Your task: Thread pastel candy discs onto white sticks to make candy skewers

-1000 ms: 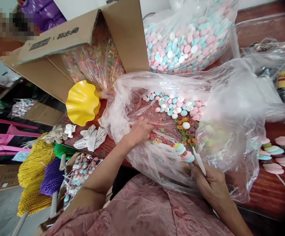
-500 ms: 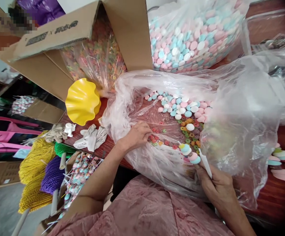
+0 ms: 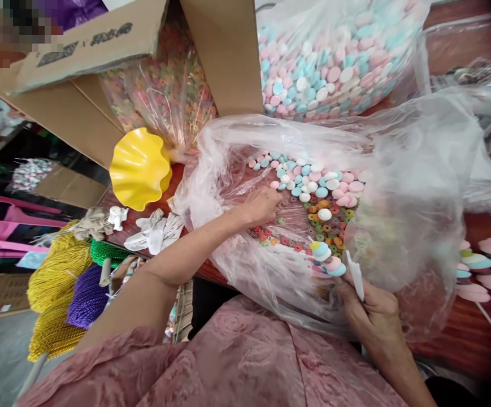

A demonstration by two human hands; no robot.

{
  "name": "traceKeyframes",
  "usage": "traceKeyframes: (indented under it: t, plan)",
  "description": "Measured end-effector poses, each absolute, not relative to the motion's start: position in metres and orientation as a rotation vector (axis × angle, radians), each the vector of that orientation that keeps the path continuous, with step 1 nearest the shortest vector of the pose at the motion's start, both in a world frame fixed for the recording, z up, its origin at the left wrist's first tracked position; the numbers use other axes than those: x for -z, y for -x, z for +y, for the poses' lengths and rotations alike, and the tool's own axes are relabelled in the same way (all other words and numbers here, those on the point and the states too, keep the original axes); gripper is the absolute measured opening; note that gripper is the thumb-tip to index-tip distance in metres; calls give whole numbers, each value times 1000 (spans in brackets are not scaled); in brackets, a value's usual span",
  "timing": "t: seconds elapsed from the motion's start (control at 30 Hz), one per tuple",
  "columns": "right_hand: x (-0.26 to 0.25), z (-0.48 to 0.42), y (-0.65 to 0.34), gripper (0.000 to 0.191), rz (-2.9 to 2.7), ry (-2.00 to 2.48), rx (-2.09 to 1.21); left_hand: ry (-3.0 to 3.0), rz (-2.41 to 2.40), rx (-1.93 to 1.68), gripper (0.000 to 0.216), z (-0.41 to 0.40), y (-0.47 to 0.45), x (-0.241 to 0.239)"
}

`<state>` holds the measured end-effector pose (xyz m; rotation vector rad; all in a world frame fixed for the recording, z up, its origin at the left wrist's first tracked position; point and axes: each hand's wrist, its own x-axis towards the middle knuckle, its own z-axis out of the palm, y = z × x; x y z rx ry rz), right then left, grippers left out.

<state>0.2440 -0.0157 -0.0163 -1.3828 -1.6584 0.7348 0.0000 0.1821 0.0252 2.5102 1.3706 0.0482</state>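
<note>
A clear plastic sheet (image 3: 402,186) lies open on the table and holds loose pastel candy discs (image 3: 313,178) and small coloured ring candies (image 3: 325,226). My left hand (image 3: 262,206) reaches into it, fingers curled down at the near edge of the discs. My right hand (image 3: 368,305) grips a white stick (image 3: 355,277) at the sheet's front edge. The stick carries stacked pink, blue and white discs (image 3: 327,257).
A yellow wavy bowl (image 3: 139,169) stands left of the sheet. Behind are an open cardboard box (image 3: 224,51) with a bag of ring candies (image 3: 164,96) and a big bag of discs (image 3: 334,56). Finished candy sticks (image 3: 482,265) lie right. Cord bundles (image 3: 59,294) sit left.
My left hand has moved away from the ring candies, farther into the sheet toward the pastel discs. My right hand has kept hold of the stick.
</note>
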Motion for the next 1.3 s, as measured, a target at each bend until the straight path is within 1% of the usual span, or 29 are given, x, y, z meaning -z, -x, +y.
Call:
traceKeyframes:
  t: [0.1,0.2,0.23,0.33,0.47,0.57,0.7,0.8,0.83,0.93,1.0,1.07,1.2,1.3]
  plan:
    - [8,-12,-236,22,-1637,1415,-750,-2341,1323,-397,15,165,4,-31]
    - [-2,-5,-224,27,-1609,1383,-774,-1790,1221,-834,8,144,6,-47]
    - [-5,-2,-220,30,-1603,1368,-787,-1586,1180,-917,12,136,6,-52]
    - [-8,1,-212,34,-1609,1343,-838,-1133,1043,-976,29,111,5,-61]
    - [-6,-1,-209,30,-1657,1333,-916,-904,926,-1055,32,86,-2,-53]
    - [-6,-4,-208,34,-1703,1331,-932,-877,881,-1124,30,78,-8,-44]
    - [-7,-8,-210,33,-1706,1350,-901,-968,928,-1081,27,78,-4,-37]
    - [-1,-13,-219,34,-1558,1427,-879,-1424,1181,-1025,9,86,12,-36]
    - [3,-15,-225,33,-1485,1463,-862,-1637,1299,-962,9,90,18,-36]
    - [13,-19,-242,28,-1299,1572,-803,-2154,1544,-623,23,95,22,-39]
    - [18,-20,-252,29,-1232,1608,-790,-2351,1508,-423,26,92,8,-41]
    - [20,-20,-256,30,-1197,1601,-788,-2492,1374,-287,27,87,-19,-42]
    - [23,-23,-255,32,-1156,1564,-791,-2597,1158,-49,22,84,-74,-31]
    - [27,-28,-256,31,-1140,1564,-768,-2517,1128,-42,23,91,-90,-18]
